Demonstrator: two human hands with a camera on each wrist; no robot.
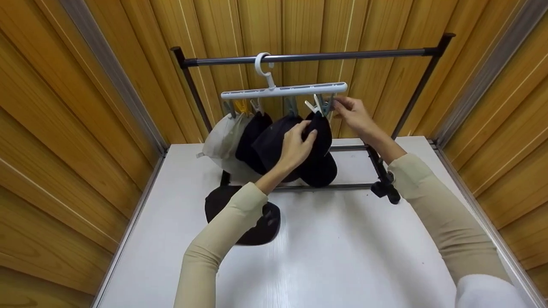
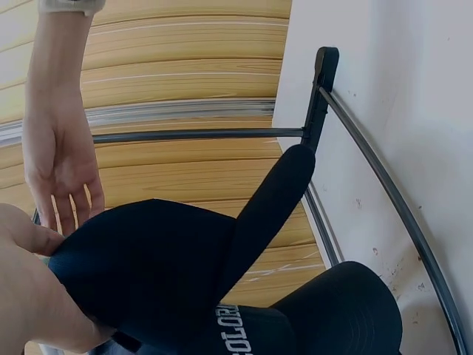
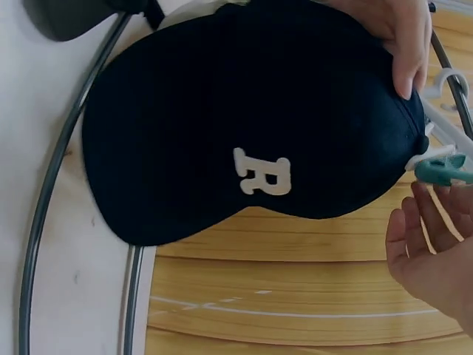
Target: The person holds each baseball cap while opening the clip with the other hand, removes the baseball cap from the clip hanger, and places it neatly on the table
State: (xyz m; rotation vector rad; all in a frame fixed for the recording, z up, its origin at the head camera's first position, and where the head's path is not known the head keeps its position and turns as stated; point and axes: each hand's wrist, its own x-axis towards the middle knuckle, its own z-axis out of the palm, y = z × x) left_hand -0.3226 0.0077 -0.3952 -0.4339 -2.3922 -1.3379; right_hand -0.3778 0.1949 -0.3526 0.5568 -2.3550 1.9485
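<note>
My left hand [image 1: 295, 145] grips a dark navy cap [image 1: 322, 139] near its upper edge, with the thumb on the near side. In the right wrist view this cap [image 3: 185, 126] shows a pale letter R and hangs with its brim down and to the left. A white clothespin [image 1: 314, 105] sits at the cap's top. Just right of it, my right hand [image 1: 354, 115] pinches a teal clothespin [image 3: 441, 170] beside the cap's edge. Another dark cap [image 2: 259, 325] with pale lettering hangs close by in the left wrist view.
A white hanger [image 1: 284, 90] hooks over the rack's dark bar [image 1: 342, 55]. Light hats [image 1: 220, 139] and more dark caps [image 1: 252, 143] hang at its left. A dark brown cap [image 1: 216, 205] lies on the white table [image 1: 325, 265] under my left forearm. Wood-panelled walls stand around.
</note>
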